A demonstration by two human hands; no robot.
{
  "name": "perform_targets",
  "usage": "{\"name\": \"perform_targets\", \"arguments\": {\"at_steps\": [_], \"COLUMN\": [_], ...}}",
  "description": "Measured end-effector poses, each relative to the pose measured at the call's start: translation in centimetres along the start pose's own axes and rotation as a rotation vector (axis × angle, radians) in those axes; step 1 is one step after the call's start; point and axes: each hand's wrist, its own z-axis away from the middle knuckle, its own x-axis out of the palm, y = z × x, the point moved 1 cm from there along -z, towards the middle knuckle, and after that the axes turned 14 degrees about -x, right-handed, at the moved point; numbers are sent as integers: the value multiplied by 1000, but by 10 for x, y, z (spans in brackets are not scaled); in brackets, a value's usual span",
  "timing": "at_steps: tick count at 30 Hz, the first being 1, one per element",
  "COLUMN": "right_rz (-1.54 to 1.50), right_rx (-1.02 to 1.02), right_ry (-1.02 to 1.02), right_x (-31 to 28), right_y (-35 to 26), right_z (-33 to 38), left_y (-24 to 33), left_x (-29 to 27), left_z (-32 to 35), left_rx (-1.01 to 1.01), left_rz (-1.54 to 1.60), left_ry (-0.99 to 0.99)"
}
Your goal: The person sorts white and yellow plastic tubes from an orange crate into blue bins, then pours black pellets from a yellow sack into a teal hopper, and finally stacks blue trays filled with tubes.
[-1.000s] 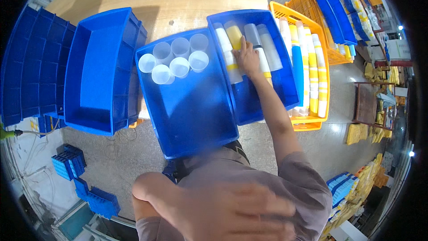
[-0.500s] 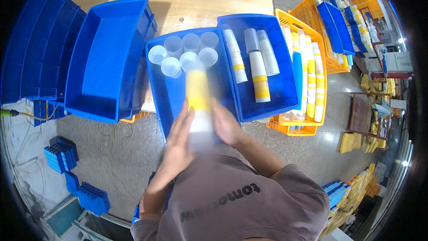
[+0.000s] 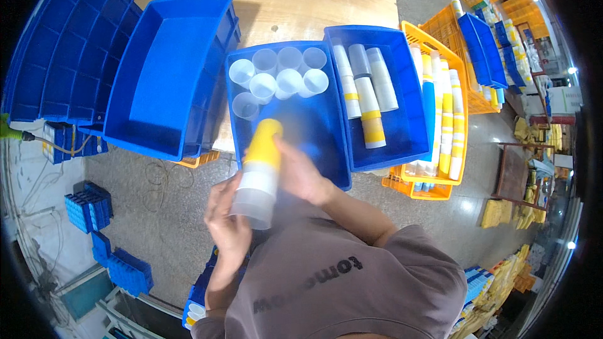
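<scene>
A tilted stack of plastic cups [image 3: 257, 179], yellow at the top, then white and clear at the lower end, is held between my two hands over the near edge of the middle blue bin [image 3: 342, 172]. My left hand [image 3: 227, 221] grips its lower left side, fingers curled round the clear rim. At the yellow upper part, my right hand [image 3: 304, 172] lies against the right side, slightly blurred; its fingers are partly behind the stack. Several translucent cups [image 3: 289, 80] stand mouth up in the far part of that bin.
Right of it, a blue bin [image 3: 396, 135] holds cup stacks lying down, beside an orange crate [image 3: 463, 144] of long stacks. On the left are a deep blue bin [image 3: 169, 81] and piled blue bins [image 3: 69, 56]. Beneath lies a wooden table [image 3: 264, 16].
The stack has swung down to the left and tilted, my hands with it. One more cup stands at the left of the middle bin. The whole view has shifted slightly.
</scene>
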Motion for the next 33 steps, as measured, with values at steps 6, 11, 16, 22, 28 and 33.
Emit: {"name": "perform_targets", "arguments": {"at_steps": [6,11,16,22,28,33], "right_rz": [65,446,365,86,171,1469], "right_rx": [-315,-240,-257,1,-178,-1136], "right_ry": [234,-170,81,-26,201,190], "right_x": [-15,-18,-15,-8,-37,-78], "right_y": [-51,-35,-32,-10,-49,-143], "right_z": [4,0,-6,-21,-24,33], "left_y": [8,8,1,0,-13,-21], "left_x": [37,37,35,34,38,50], "left_z": [-15,-24,-27,-19,-41,-65], "left_rx": [-243,104,19,58,-194,3], "left_rz": [120,-138,-224,-411,-401,-405], "left_ry": [-96,106,295,303,142,220]}}
